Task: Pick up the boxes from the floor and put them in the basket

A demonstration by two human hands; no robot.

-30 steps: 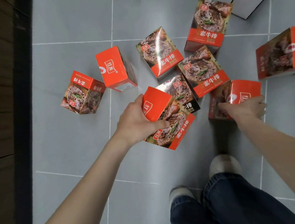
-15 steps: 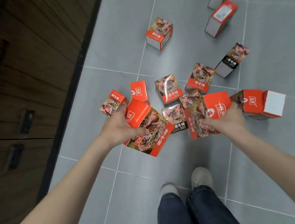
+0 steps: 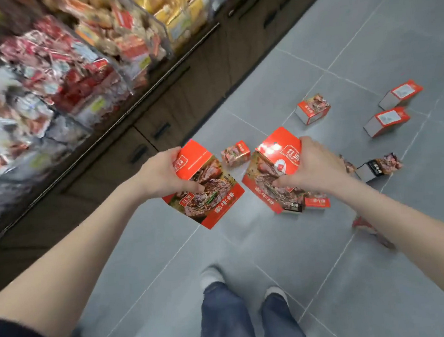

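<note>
My left hand [image 3: 160,177] grips a red box with a meat picture [image 3: 209,196], lifted well above the grey floor. My right hand [image 3: 311,166] holds a second red box [image 3: 269,172] the same way, close beside the first. Several more boxes lie on the floor beyond: one small box [image 3: 235,154] between my hands, one [image 3: 312,108] further back, two grey-sided ones [image 3: 387,121] [image 3: 400,94] at the right, a dark one [image 3: 379,168] near my right wrist, others partly hidden under my right hand [image 3: 316,202]. No basket is in view.
A shelf of packaged snacks [image 3: 57,75], blurred, runs along the left above dark wooden cabinet doors [image 3: 159,128]. My legs in blue jeans and grey shoes [image 3: 213,275] stand at the bottom centre on the tiled floor [image 3: 358,290].
Both hands have risen from the floor with a box each. The view has swung up and left, bringing the snack shelf into sight; the boxes on the floor look further away.
</note>
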